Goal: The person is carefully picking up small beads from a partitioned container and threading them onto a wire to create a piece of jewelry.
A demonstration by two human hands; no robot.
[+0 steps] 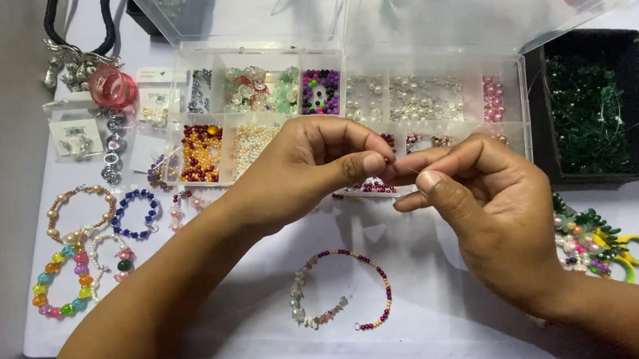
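Fingers of the left hand [311, 169] and right hand [486, 205] met tip to tip above the clear bead organizer [513, 106], pinched closed on something tiny and dark red, seemingly a bead [391, 159]; whether a thread ran through it could not be told. A beaded bracelet [342, 290] lay on the white surface [433, 306] below the hands. Doing this well probably meant a light, steady pinch, kept over the surface so a dropped bead stayed findable.

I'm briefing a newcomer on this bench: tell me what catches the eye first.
Two hands, left and right, meet fingertip to fingertip at centre, pinching something tiny. Behind them an open bead box shows many-coloured compartments. A half-strung bracelet lies on the white cloth below, finished bracelets at far left.
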